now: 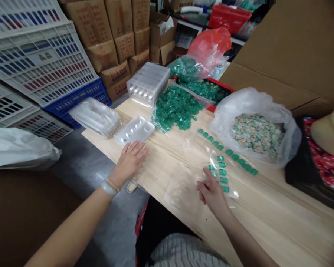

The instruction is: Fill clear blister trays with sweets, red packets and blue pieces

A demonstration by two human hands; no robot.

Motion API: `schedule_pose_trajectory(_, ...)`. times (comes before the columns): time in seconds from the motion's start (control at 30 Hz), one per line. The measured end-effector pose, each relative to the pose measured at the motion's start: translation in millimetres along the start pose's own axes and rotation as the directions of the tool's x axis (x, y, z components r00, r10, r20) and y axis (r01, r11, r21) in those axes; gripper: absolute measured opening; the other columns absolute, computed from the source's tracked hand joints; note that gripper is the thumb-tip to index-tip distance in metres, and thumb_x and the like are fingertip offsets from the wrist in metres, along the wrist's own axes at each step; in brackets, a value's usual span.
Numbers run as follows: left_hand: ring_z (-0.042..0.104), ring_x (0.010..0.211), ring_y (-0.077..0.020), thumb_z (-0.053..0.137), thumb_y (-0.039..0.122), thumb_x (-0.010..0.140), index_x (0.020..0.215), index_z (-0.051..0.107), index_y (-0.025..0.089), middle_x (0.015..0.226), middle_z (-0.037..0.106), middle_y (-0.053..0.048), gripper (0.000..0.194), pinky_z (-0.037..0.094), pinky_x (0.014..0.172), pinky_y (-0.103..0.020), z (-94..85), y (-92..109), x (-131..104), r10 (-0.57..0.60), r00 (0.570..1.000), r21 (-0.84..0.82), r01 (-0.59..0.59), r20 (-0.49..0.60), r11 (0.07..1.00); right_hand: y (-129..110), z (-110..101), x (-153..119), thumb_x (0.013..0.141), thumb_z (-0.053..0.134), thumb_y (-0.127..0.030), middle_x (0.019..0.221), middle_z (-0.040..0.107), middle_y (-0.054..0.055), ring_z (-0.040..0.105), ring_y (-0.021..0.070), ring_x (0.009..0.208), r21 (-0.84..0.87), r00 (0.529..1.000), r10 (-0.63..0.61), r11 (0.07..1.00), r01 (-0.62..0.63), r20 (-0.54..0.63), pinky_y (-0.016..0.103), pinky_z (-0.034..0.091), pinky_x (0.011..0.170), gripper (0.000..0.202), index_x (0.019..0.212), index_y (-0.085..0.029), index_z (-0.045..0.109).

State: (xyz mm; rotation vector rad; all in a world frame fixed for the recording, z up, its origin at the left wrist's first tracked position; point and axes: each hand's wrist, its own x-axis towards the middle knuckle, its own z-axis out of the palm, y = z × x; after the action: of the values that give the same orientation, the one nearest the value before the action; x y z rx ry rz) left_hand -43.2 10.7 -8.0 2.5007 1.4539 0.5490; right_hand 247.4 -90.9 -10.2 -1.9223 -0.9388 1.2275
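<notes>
Head view shows us the left hand (131,157) lying flat and palm down on the wooden table (267,207), fingers spread and holding nothing. Its fingertips reach toward a white moulded tray (135,129), which sits just beyond them near the table's left edge; we cannot tell whether they touch it. Next to that tray we see a stack of clear plastic trays (96,116), and behind it a taller block of trays (149,83).

The right hand (211,193) rests low on the table with fingers loosely curled, its fingertips at a short column of small green sachets (222,173). We cannot tell whether it grips one or only touches the clear film beneath them. A diagonal row of green sachets (231,154) runs beyond it, apart from the hand. Further back lie a heap of green sachets in a clear bag (176,107) and a white bag of mixed pieces (257,131).
</notes>
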Motion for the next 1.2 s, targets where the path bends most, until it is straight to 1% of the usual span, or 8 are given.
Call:
schedule_pose_trajectory(0.17, 0.037, 0.122, -0.0252, 0.04, 0.026, 0.087, 0.111, 0.058, 0.022, 0.13, 0.047, -0.007, 0.031, 0.027, 0.099, -0.048, 20.2, -22, 43, 0.0, 0.998, 0.089, 0.005, -0.055, 0.996, 7, 3, 1, 0.075, 0.045, -0.043, 0.064, 0.049, -0.004, 0.046, 0.0112, 0.04, -0.227, 0.994, -0.112, 0.968, 0.109, 0.001, 0.026, 0.039, 0.038, 0.066, 0.132, -0.014, 0.027)
schedule_pose_trajectory(0.3, 0.052, 0.099, -0.0191, 0.045, 0.025, 0.085, 0.097, 0.062, 0.018, 0.102, 0.06, -0.009, 0.022, 0.041, 0.086, -0.035, -0.5, -4, 31, 0.008, 0.97, -0.077, -0.028, -0.244, 0.997, -7, -18, 7, 0.079, 0.043, -0.041, 0.071, 0.058, 0.002, 0.05, 0.0131, 0.05, -0.512, 0.952, -0.306, 0.82, 0.255, -0.015, 0.03, 0.043, 0.054, 0.054, 0.124, -0.012, 0.042)
schedule_pose_trajectory(0.4, 0.054, 0.07, -0.0125, 0.048, 0.029, 0.084, 0.08, 0.063, 0.016, 0.072, 0.058, -0.004, 0.021, 0.044, 0.067, -0.025, -23.6, 25, 37, 0.06, 0.975, -0.222, -0.109, -0.215, 0.969, -32, -29, 22, 0.08, 0.043, -0.041, 0.075, 0.061, 0.004, 0.053, 0.0134, 0.054, -0.521, 0.907, -0.42, 0.776, 0.356, -0.006, 0.029, 0.043, 0.057, 0.045, 0.115, -0.013, 0.05)
schedule_pose_trajectory(0.53, 0.05, 0.061, -0.0132, 0.046, 0.037, 0.083, 0.06, 0.058, 0.015, 0.059, 0.052, -0.002, 0.034, 0.041, 0.064, -0.027, -38.5, 55, 121, 0.032, 0.973, -0.151, -0.068, -0.228, 0.986, -90, -23, 69, 0.08, 0.045, -0.038, 0.072, 0.061, 0.003, 0.053, 0.0132, 0.057, -0.43, 0.774, -0.632, 0.693, 0.579, 0.024, 0.027, 0.043, 0.057, 0.038, 0.108, -0.015, 0.055)
schedule_pose_trajectory(0.63, 0.055, 0.081, -0.0169, 0.046, 0.022, 0.083, 0.09, 0.062, 0.014, 0.084, 0.059, -0.008, 0.02, 0.041, 0.076, -0.029, -34.0, 52, 207, -0.07, 0.961, -0.123, 0.038, -0.267, 0.992, -130, -11, 112, 0.08, 0.045, -0.035, 0.068, 0.06, 0.002, 0.054, 0.0138, 0.058, -0.388, 0.689, -0.725, 0.634, 0.669, 0.002, 0.027, 0.044, 0.058, 0.032, 0.102, -0.015, 0.058)
schedule_pose_trajectory(0.73, 0.055, 0.09, -0.0208, 0.049, 0.02, 0.079, 0.101, 0.06, 0.011, 0.094, 0.06, -0.013, 0.026, 0.04, 0.081, -0.032, -19.4, 34, 257, -0.141, 0.983, -0.086, 0.131, -0.119, 0.988, -146, 2, 145, 0.08, 0.041, -0.022, 0.072, 0.06, 0.004, 0.055, 0.0149, 0.064, -0.425, 0.65, -0.758, 0.571, 0.702, 0.054, 0.029, 0.045, 0.064, 0.027, 0.098, -0.016, 0.06)
schedule_pose_trajectory(0.93, 0.058, 0.075, -0.0176, 0.032, 0.032, 0.088, 0.08, 0.065, 0.012, 0.074, 0.063, -0.008, 0.039, 0.042, 0.074, -0.028, 16.8, 13, 215, -0.146, 0.984, -0.078, 0.154, 0.104, 0.985, -131, 44, 180, 0.076, 0.042, -0.008, 0.094, 0.056, 0.007, 0.054, 0.0148, 0.085, -0.427, 0.544, -0.721, 0.368, 0.826, 0.43, 0.027, 0.044, 0.076, 0.03, 0.098, -0.017, 0.061)
schedule_pose_trajectory(1.2, 0.054, 0.088, -0.0267, 0.048, 0.015, 0.076, 0.087, 0.063, 0.011, 0.091, 0.055, -0.015, 0.019, 0.042, 0.077, -0.039, 25.4, 35, 176, -0.103, 0.961, 0.247, 0.038, 0.256, 0.968, -125, 71, 197, 0.081, 0.044, -0.019, 0.094, 0.05, 0.009, 0.052, 0.0161, 0.077, -0.589, 0.642, -0.518, 0.291, 0.754, 0.565, 0.027, 0.041, 0.067, 0.018, 0.092, -0.015, 0.058)
